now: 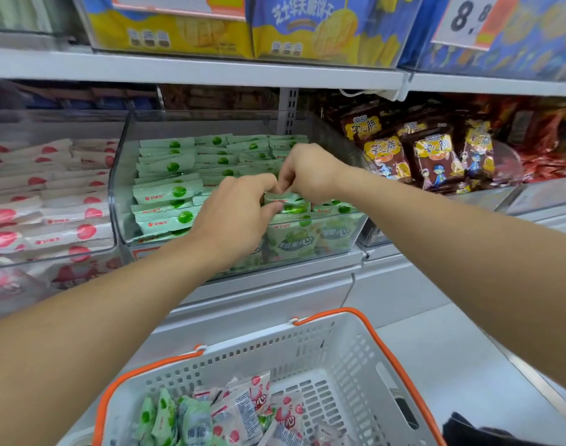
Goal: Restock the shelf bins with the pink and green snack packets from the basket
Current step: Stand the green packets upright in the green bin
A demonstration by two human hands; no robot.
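Both hands meet at the centre of the frame over the middle shelf bin (120, 201): the left hand (235, 217) just left of the right hand (307, 175), each with fingers (272, 206) on a snack packet (291, 204) lying atop the rows stacked in that bin. A second bin (50, 262) of packets sits at the left edge, a third bin (513, 162) of bags at the right. Boxes (178, 30) line the shelf above, along the top of the frame. The basket (339, 346), at lower centre below the shelf, holds loose packets (236, 413).
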